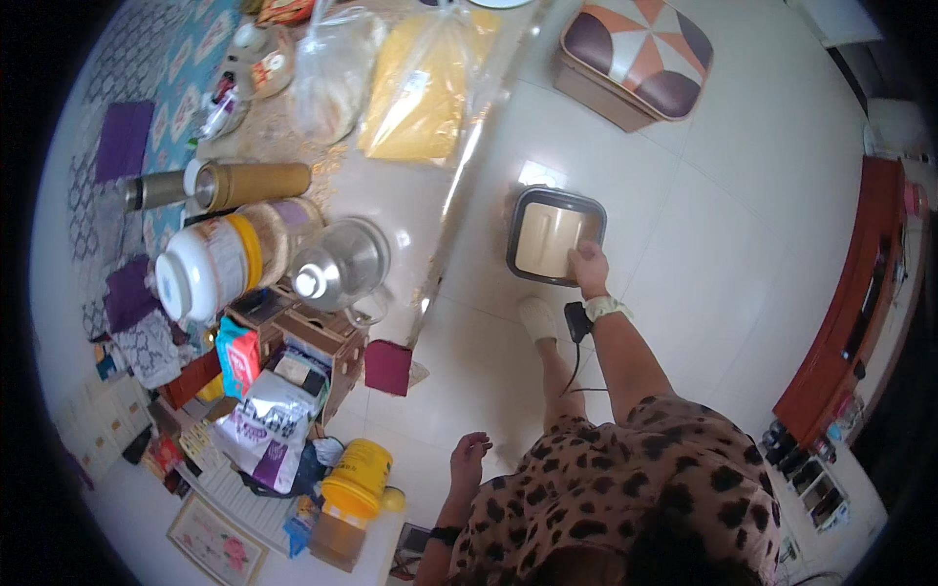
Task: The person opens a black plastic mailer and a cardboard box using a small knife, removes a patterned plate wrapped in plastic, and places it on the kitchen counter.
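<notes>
A rectangular bin with a dark rim and a beige inner panel [549,238] stands on the tiled floor in front of me. My right hand [591,268] is at its near right corner, with the fingers bent at the rim or panel; whether they grip it I cannot tell. A pale band circles that wrist, and a small black device [577,321] with a cable hangs beside it. My left hand [470,455] is low at my left side, fingers loosely curled and apart, touching nothing. A shoe [538,319] shows below the bin.
At left a table [410,220] bears a glass jug [343,264], jars, flasks and plastic bags. A patterned stool [637,58] stands beyond the bin. A yellow bucket [359,476] is at lower left, and a red-brown cabinet [843,308] runs along the right.
</notes>
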Available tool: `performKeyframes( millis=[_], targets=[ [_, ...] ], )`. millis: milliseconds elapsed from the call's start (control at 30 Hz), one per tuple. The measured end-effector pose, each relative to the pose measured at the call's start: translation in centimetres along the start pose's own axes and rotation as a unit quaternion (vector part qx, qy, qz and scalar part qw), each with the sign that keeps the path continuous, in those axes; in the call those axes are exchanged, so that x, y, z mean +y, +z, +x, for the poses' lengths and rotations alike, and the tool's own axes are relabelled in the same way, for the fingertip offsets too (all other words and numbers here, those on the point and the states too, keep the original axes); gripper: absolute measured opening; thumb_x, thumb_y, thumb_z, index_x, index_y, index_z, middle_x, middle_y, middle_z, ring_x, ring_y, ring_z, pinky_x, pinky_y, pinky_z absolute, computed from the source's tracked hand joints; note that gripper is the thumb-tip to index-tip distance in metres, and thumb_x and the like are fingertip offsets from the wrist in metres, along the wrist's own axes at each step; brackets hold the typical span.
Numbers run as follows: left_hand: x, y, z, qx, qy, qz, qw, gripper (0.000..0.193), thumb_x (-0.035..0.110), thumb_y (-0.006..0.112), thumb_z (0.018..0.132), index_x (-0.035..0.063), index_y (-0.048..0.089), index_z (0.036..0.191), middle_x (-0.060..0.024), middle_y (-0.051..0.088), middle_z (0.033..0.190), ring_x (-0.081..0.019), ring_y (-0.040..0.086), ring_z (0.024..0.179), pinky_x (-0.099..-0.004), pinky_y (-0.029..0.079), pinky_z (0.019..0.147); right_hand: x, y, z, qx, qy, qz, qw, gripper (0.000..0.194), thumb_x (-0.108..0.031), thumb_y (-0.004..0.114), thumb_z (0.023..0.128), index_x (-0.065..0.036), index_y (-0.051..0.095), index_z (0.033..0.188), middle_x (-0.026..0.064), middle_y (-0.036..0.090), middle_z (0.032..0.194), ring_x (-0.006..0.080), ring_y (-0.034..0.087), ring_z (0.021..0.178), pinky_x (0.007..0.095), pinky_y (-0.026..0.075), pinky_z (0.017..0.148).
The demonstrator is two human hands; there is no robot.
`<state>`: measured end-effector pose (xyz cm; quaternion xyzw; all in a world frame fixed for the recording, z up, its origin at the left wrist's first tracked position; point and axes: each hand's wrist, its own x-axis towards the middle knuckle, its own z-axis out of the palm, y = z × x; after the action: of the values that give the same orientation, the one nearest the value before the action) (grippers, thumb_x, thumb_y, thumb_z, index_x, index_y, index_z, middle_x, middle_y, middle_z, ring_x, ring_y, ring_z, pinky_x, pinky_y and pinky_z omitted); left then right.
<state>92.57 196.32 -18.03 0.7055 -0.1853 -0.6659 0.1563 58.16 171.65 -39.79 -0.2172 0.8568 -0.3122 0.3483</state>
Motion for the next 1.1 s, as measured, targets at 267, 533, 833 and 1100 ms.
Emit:
performKeyframes(
  millis=[267, 533, 833, 1100],
  targets=[
    [-4.8, -3.1, -2.1, 0.038, 0.031, 0.001, 0.999, 0.022, 0.009, 0.05, 0.097, -0.0008, 0.06, 0.113, -0.0105, 0.067, 0.104, -0.0197, 0.066, 0.095, -0.0319, 0.053, 0.083, 3.8, -3.0, -0.5, -0.078, -0.086, 0.051, 0.992, 0.028, -0.01, 0.07, 0.08, 0.001, 0.061, 0.104, 0.0108, 0.068, 0.097, 0.0195, 0.064, 0.088, 0.0324, 0.051, 0.083],
    [-16.1, -11.3, -10.6, 0.137, 0.079, -0.021, 0.987, 0.025, 0.019, 0.051, 0.098, 0.0003, 0.059, 0.113, -0.013, 0.064, 0.104, -0.0229, 0.063, 0.092, -0.0381, 0.051, 0.082, -1.1, -5.2, -14.7, -0.432, -0.17, -0.362, 0.808, 0.028, -0.027, 0.062, 0.085, -0.005, 0.06, 0.068, 0.0034, 0.056, 0.056, 0.0115, 0.042, 0.04, 0.0308, 0.033, 0.036],
    [-49.2, -21.0, -22.5, 0.311, 0.018, -0.13, 0.941, 0.03, 0.022, 0.054, 0.094, 0.0008, 0.063, 0.114, -0.0127, 0.066, 0.1, -0.0223, 0.064, 0.089, -0.0366, 0.051, 0.078, -0.3, 6.3, -51.2, -0.546, -0.244, -0.42, 0.682, 0.056, -0.046, 0.054, 0.094, 0.001, 0.062, 0.063, 0.0087, 0.058, 0.053, 0.0166, 0.048, 0.04, 0.0334, 0.037, 0.039],
    [-73.6, -27.5, -33.6, 0.503, -0.062, -0.52, 0.687, 0.021, 0.018, 0.057, 0.089, 0.0025, 0.069, 0.096, -0.0077, 0.068, 0.078, -0.0167, 0.066, 0.068, -0.0312, 0.051, 0.061, 7.1, 16.6, -88.4, -0.693, -0.382, -0.445, 0.418, 0.049, -0.04, 0.051, 0.096, -0.002, 0.064, 0.069, 0.0064, 0.06, 0.058, 0.0143, 0.053, 0.049, 0.0304, 0.042, 0.048]
  ],
)
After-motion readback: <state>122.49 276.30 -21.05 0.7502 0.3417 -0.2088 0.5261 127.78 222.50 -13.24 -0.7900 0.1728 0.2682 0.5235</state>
